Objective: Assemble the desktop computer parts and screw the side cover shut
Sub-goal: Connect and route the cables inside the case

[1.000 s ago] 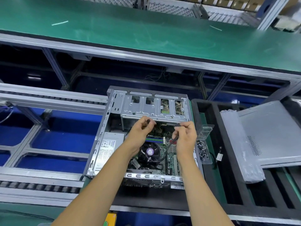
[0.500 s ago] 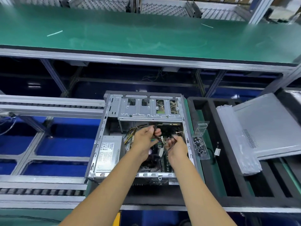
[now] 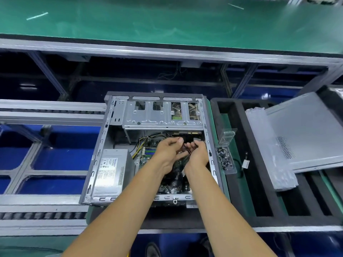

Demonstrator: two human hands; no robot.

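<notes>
The open computer case (image 3: 148, 151) lies on its side on the work line, interior facing up, and serves as the reference for all positions below. Inside the case, the drive cage (image 3: 161, 115) occupies the far end, and the power supply (image 3: 109, 169) sits in the near left corner with its label upward. Yellow and black wires run from the power supply area toward the motherboard (image 3: 148, 154), which covers the case floor to the right of the power supply. Both hands are inside the case, just below the drive cage. The left hand (image 3: 167, 154) has its fingers curled around a bundle of dark cables (image 3: 186, 149). The right hand (image 3: 197, 154) is touching the left and pinches the same bundle, with a pale connector (image 3: 196, 140) showing above its fingers. Just beside the right wall of the case, a clear plastic box (image 3: 225, 160) containing dark screws stands open. Farther right of the case, the grey side cover (image 3: 304, 130) lies tilted across a black foam tray (image 3: 259, 201), apart from the case.
</notes>
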